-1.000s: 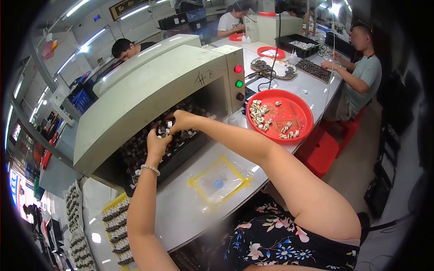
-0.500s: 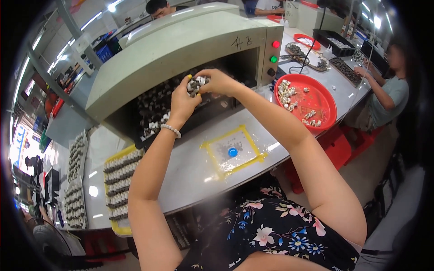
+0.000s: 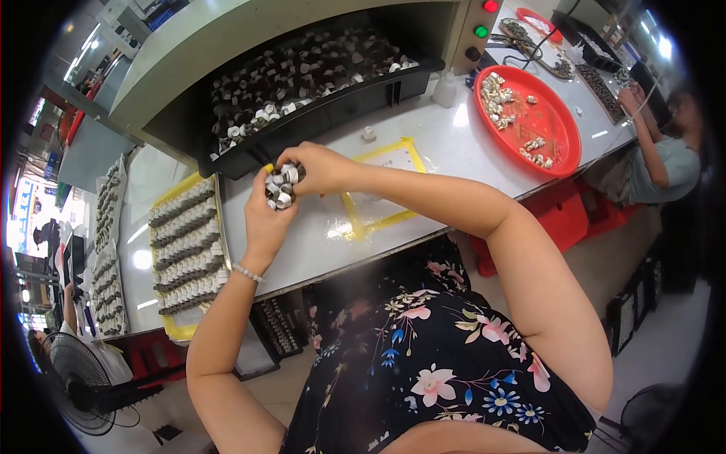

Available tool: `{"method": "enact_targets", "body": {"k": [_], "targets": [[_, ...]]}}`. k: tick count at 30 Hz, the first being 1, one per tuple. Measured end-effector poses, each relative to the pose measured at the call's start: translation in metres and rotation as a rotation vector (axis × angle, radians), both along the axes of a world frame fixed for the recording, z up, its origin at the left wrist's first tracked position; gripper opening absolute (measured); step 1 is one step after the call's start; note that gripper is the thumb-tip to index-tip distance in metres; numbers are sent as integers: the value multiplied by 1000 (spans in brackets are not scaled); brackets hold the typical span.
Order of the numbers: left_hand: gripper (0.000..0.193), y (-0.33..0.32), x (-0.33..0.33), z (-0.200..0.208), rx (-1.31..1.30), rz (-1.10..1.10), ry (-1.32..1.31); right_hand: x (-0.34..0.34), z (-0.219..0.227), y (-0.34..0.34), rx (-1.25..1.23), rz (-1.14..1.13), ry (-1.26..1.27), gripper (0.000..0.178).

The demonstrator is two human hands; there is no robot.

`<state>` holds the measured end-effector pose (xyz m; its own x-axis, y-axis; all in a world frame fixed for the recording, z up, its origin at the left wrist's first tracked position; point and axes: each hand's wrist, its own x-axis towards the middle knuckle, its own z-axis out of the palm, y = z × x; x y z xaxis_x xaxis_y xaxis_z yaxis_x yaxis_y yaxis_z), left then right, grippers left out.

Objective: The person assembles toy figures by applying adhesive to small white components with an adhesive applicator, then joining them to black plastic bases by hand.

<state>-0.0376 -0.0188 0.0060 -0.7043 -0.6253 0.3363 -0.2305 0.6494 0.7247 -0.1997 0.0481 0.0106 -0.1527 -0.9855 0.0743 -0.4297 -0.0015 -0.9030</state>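
A clump of small white-and-dark cylindrical parts [image 3: 282, 186] is gathered between my hands, over the white table just in front of a black bin [image 3: 325, 117]. My left hand [image 3: 266, 227], with a beaded bracelet at the wrist, cups the clump from below and the left side. From the right, my right hand [image 3: 321, 169] curls its fingers over the same parts. Yellow covers a fingertip. Many similar parts fill the bin, which sits in the opening of a grey-green machine [image 3: 174, 83]. One loose white part [image 3: 368, 134] lies on the table near the bin.
Left of my hands, a yellow tray [image 3: 179, 331] carries rows of these parts; more rows lie beyond it. At the right stand a red round tray [image 3: 544, 113] with whitish parts and a small white bottle [image 3: 445, 91]. Yellow tape [image 3: 386, 223] frames a square. Another person [image 3: 665, 159] sits far right.
Both hands have drawn back from the bin toward me, bringing the clump of parts over the table. The view has tipped down, showing more of the bin. My right forearm now covers the blue cap.
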Motion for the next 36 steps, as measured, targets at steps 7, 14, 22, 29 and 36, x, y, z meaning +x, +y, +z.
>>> {"method": "enact_targets", "body": {"k": [7,14,22,29,36], "targets": [[61,-12,12,-27,-116,111,-141,19,-21,-24,77,44,264,51],[76,-11,17,-31,-256,33,-292,11,-8,-15,37,165,385,53],[83,-11,21,-18,-189,68,-395,-10,-4,-3,-57,90,332,37],[81,6,16,-3,-360,16,-386,-6,14,11,-156,114,441,26],[45,-25,7,43,-438,13,-34,-87,-13,50,146,-240,1011,24]]}}
